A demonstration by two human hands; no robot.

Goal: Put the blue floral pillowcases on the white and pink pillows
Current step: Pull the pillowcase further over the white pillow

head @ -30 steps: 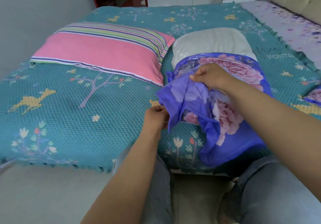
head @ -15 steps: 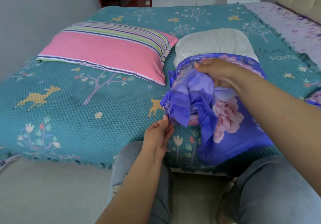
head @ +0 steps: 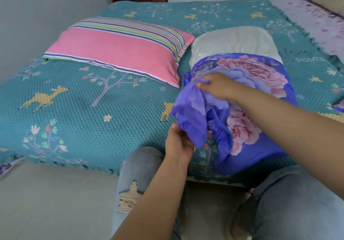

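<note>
Both hands on blue floral pillowcase (head: 247, 94) — right hand (head: 216, 87) pinches top; left hand (head: 178, 142) below

1. The right hand (head: 216, 88) has shifted from the top of the blue floral pillowcase (head: 247, 109) to its left side, where its fingers (head: 203, 83) now pinch a bunched fold of fabric.
2. The left hand (head: 178, 144), which gripped the loose lower edge a second ago and then opened, now holds that hanging flap again near the bed's front edge.
3. The bunched fabric now hangs further left and lower.
</note>
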